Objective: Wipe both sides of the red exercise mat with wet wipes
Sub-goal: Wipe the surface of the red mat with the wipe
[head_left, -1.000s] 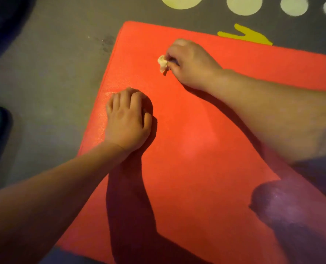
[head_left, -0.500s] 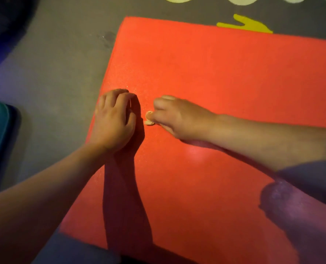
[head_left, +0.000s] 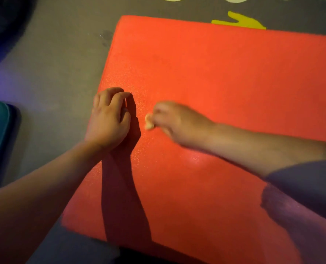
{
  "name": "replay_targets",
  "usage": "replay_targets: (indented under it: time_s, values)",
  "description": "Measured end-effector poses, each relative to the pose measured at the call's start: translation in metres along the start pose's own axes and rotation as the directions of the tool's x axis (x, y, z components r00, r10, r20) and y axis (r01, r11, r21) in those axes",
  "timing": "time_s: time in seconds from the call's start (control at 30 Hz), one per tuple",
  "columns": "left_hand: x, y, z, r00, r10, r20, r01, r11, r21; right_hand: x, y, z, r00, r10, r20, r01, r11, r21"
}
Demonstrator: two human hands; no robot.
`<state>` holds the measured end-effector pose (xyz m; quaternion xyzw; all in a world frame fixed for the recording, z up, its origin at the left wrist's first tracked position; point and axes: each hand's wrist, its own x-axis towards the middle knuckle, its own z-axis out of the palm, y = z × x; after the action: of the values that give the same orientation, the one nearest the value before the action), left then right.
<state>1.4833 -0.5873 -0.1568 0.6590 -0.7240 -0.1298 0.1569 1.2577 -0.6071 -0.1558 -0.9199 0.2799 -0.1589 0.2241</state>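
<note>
Wiping of the red mat (head_left: pixel 215 82) top: right hand (head_left: pixel 177 124) pinches a balled wipe (head_left: pixel 148 121), left hand (head_left: pixel 108 119) braces, curled and empty; next, probably a rightward sweep.

Dim light, hard forearm shadow (head_left: pixel 124 197), motion-blurred right hand (head_left: pixel 177 122), dark corners.
</note>
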Motion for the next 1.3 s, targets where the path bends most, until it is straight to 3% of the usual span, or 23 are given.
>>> replay_targets:
  time_s: [0.07,0.13,0.17,0.23,0.3,0.33,0.37,0.43,0.53,0.63,0.7,0.73,0.77,0.87,0.9,0.97,1.03,1.1,1.13,1.2,1.3]
  values:
    - [-0.001,-0.006,-0.005,1.000,0.021,-0.001,-0.021,0.999,0.041,-0.010,-0.008,-0.001,0.990,-0.102,0.102,0.109,0.992,-0.059]
    - [0.000,-0.011,-0.009,1.000,0.006,0.015,-0.007,0.998,0.067,-0.007,0.021,-0.019,0.998,0.067,0.020,-0.064,0.991,-0.122]
    - [-0.001,-0.013,-0.010,1.000,-0.006,0.013,0.005,0.997,0.072,-0.006,0.044,-0.031,0.980,0.175,-0.096,-0.189,0.967,-0.170]
    - [-0.002,-0.012,-0.011,1.000,-0.021,0.006,0.020,0.997,0.078,-0.012,0.090,-0.059,0.836,0.402,-0.374,-0.497,0.843,-0.205]
    - [-0.004,-0.008,-0.008,1.000,-0.011,0.006,0.010,0.997,0.082,-0.023,0.116,-0.071,0.652,0.572,-0.497,-0.703,0.702,-0.115]
    - [-0.003,-0.006,-0.007,1.000,-0.007,0.008,0.007,0.997,0.081,-0.023,0.115,-0.069,0.623,0.598,-0.504,-0.730,0.676,-0.099]
    - [-0.003,-0.004,-0.006,1.000,-0.013,0.016,0.011,0.997,0.080,-0.022,0.107,-0.061,0.639,0.594,-0.489,-0.719,0.688,-0.103]
    - [-0.001,-0.002,-0.004,0.999,-0.036,0.026,0.034,0.996,0.082,-0.020,0.074,-0.041,0.739,0.510,-0.440,-0.606,0.789,-0.104]
    - [0.000,0.000,-0.004,0.998,-0.059,0.028,0.057,0.996,0.076,-0.029,0.007,-0.005,0.914,0.306,-0.265,-0.323,0.946,-0.022]
    - [-0.001,-0.001,-0.007,0.998,-0.051,0.028,0.048,0.994,0.101,-0.035,-0.024,0.001,0.995,0.060,-0.081,-0.065,0.996,-0.057]
    - [-0.001,-0.005,-0.011,0.997,-0.069,0.023,0.066,0.991,0.120,-0.025,-0.004,-0.011,0.999,0.012,-0.041,-0.018,0.988,-0.152]
    - [-0.001,-0.007,-0.012,0.996,-0.083,0.018,0.080,0.990,0.120,-0.019,0.014,-0.018,0.994,0.054,-0.090,-0.072,0.977,-0.200]
    - [-0.001,-0.009,-0.015,0.995,-0.097,0.012,0.095,0.989,0.114,-0.014,0.035,-0.026,0.975,0.131,-0.178,-0.171,0.958,-0.229]
    - [-0.002,-0.017,-0.017,0.989,-0.143,-0.033,0.145,0.986,0.080,-0.005,0.067,-0.038,0.830,0.388,-0.401,-0.484,0.857,-0.174]
    - [-0.001,-0.019,-0.017,0.985,-0.163,-0.047,0.166,0.984,0.067,-0.002,0.061,-0.033,0.826,0.400,-0.397,-0.489,0.859,-0.153]
    - [0.000,-0.022,-0.016,0.976,-0.206,-0.066,0.209,0.977,0.044,0.000,0.026,-0.015,0.900,0.330,-0.284,-0.373,0.921,-0.114]
    - [0.001,-0.025,-0.018,0.967,-0.242,-0.076,0.244,0.970,0.020,-0.005,-0.022,0.003,0.987,0.135,-0.083,-0.138,0.990,-0.032]
    - [0.001,-0.031,-0.018,0.963,-0.257,-0.081,0.259,0.966,0.020,-0.008,-0.054,0.012,0.989,-0.121,0.080,0.121,0.993,0.006]
    - [0.001,-0.034,-0.018,0.963,-0.257,-0.083,0.261,0.965,0.035,-0.004,-0.053,0.011,0.980,-0.169,0.110,0.169,0.986,0.002]
    - [0.002,-0.037,-0.018,0.955,-0.291,-0.063,0.295,0.952,0.079,0.012,-0.027,0.005,0.992,-0.104,0.075,0.108,0.993,-0.055]
    - [0.007,-0.039,-0.023,0.920,-0.390,0.023,0.387,0.919,0.077,0.034,0.027,-0.010,0.967,0.156,-0.202,-0.195,0.961,-0.195]
